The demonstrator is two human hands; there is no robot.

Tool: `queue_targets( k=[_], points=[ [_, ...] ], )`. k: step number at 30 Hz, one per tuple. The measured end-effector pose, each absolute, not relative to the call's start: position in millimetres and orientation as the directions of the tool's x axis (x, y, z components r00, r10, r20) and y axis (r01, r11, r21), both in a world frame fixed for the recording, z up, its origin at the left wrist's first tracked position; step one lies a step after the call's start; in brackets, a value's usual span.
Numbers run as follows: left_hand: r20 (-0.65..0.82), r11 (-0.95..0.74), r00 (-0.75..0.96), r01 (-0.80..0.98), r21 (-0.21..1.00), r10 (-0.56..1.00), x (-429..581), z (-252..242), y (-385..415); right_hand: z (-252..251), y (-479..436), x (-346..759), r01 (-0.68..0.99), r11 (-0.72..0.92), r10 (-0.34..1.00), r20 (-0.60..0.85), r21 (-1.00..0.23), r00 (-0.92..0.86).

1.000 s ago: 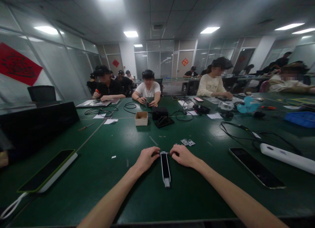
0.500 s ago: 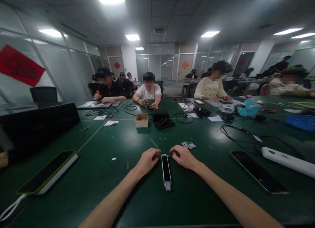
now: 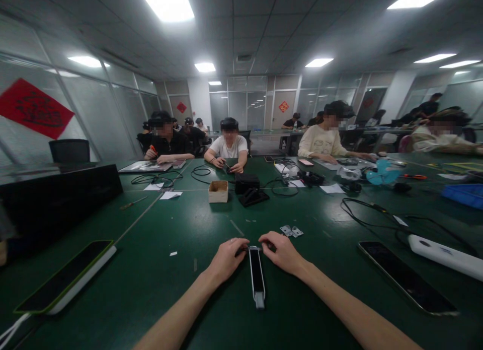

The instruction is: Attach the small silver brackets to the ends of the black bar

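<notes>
Furthest left, a dark phone [image 3: 64, 277] with a green edge is laid on the green table [image 3: 158, 269] near the table's left side, and a small screwdriver [image 3: 133, 203] is left further off. Far across the table, a cardboard box [image 3: 218, 191] is set just beside a black case [image 3: 247, 184], with a co-worker in a white T-shirt [image 3: 226, 146] seated beyond them. Near the middle, the far end of a black-and-white strip [image 3: 257, 277] is reached by the left hand [image 3: 227, 262] and the right hand [image 3: 281, 253]. The strip is laid flat on the table between the forearms. The fingers of both hands are drawn in toward its far end, but whether anything is pinched cannot be told. Small metal hinges [image 3: 291, 231] are placed just beyond the right hand. Further right, a second phone [image 3: 407, 277] is laid near a white power strip [image 3: 445, 257], and a blue tray [image 3: 463, 196] is seen at the far right.
</notes>
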State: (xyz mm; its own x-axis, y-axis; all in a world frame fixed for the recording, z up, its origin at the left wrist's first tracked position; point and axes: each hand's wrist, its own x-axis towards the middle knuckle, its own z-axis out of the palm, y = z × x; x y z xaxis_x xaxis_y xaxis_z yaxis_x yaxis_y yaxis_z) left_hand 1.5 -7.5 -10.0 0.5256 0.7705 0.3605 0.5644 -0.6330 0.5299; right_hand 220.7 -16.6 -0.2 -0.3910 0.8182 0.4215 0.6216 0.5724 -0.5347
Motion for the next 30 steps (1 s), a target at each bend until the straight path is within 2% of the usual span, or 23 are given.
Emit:
queue_targets(
  k=[6, 12, 15, 19, 24, 27, 30],
  points=[
    [0.367, -0.642, 0.527, 0.605, 0.471, 0.767, 1.6, -3.6, -11.5, 1.4, -20.0, 213.8, 0.604, 0.596, 0.801, 0.443, -0.529, -0.403],
    [0.510, -0.738, 0.542, 0.573, 0.357, 0.668, 3.9, 5.3, -20.3, 2.8, -28.4, 200.6, 0.560, 0.655, 0.745, 0.557, -0.507, -0.367],
    [0.574, -0.804, 0.574, 0.507, 0.311, 0.584, 5.5, 5.5, -22.2, 2.7, -33.7, 193.2, 0.517, 0.632, 0.769, 0.550, -0.577, -0.326],
    [0.589, -0.815, 0.583, 0.517, 0.262, 0.560, 5.6, 3.9, -21.9, 7.3, -38.3, 189.1, 0.472, 0.543, 0.839, 0.475, -0.695, -0.266],
    [0.597, -0.817, 0.593, 0.540, 0.201, 0.540, 4.8, 0.7, -19.3, 10.6, -39.7, 190.7, 0.449, 0.540, 0.842, 0.457, -0.712, -0.288],
    [0.600, -0.825, 0.601, 0.529, 0.196, 0.528, 4.7, 0.5, -18.8, 9.3, -39.7, 191.4, 0.452, 0.559, 0.829, 0.465, -0.695, -0.309],
    [0.583, -0.813, 0.589, 0.527, 0.248, 0.560, 3.6, 2.3, -17.8, 9.1, -37.5, 194.2, 0.475, 0.585, 0.811, 0.480, -0.657, -0.335]
  ],
)
